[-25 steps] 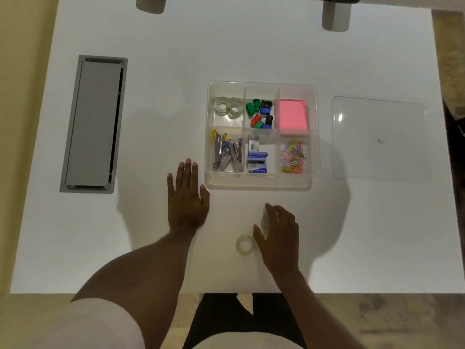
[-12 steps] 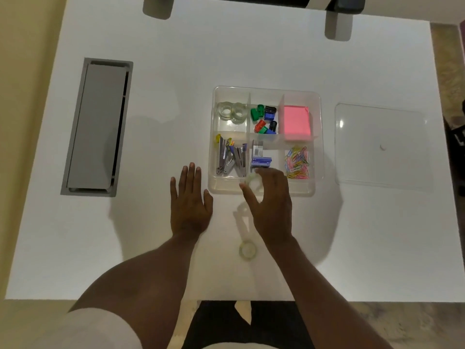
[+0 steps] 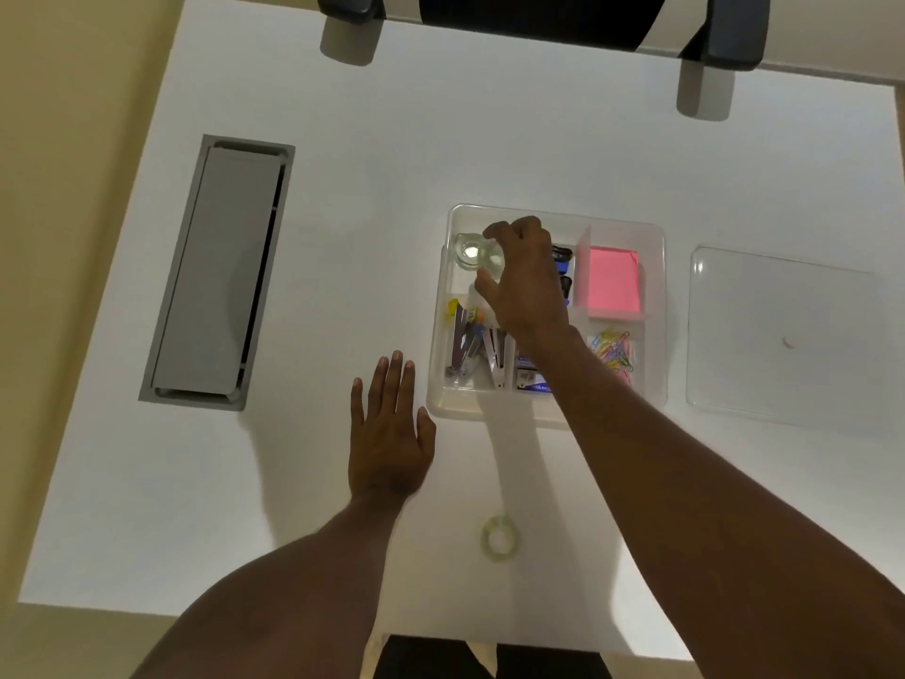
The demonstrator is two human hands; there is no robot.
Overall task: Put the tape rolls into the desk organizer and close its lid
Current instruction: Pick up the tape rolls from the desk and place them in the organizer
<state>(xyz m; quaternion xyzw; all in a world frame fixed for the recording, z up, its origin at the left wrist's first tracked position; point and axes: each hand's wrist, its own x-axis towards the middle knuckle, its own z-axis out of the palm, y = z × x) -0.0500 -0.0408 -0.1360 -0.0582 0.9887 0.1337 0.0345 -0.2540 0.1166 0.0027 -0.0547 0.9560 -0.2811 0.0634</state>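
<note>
The clear desk organizer (image 3: 437, 400) stands mid-table with its lid (image 3: 783, 335) lying flat to its right. My right hand (image 3: 526, 286) reaches over the organizer's far-left compartment, with thumb and fingers shut on a clear tape roll (image 3: 492, 260). That roll sits against another tape roll (image 3: 469, 250) lying in the same compartment. A third clear tape roll (image 3: 498, 538) lies on the table near the front edge, between my arms. My left hand (image 3: 389, 433) rests flat and open on the table, just left of the organizer's near corner.
The other compartments hold staplers (image 3: 470, 352), pink sticky notes (image 3: 614, 281), coloured paper clips (image 3: 612, 355) and small items partly hidden by my arm. A grey cable hatch (image 3: 215, 272) is set into the table at left. A chair (image 3: 538, 17) stands at the far edge.
My right hand picked a tape roll off the table front and carried it forward over the organizer to the far-left compartment. The left hand stayed put.
</note>
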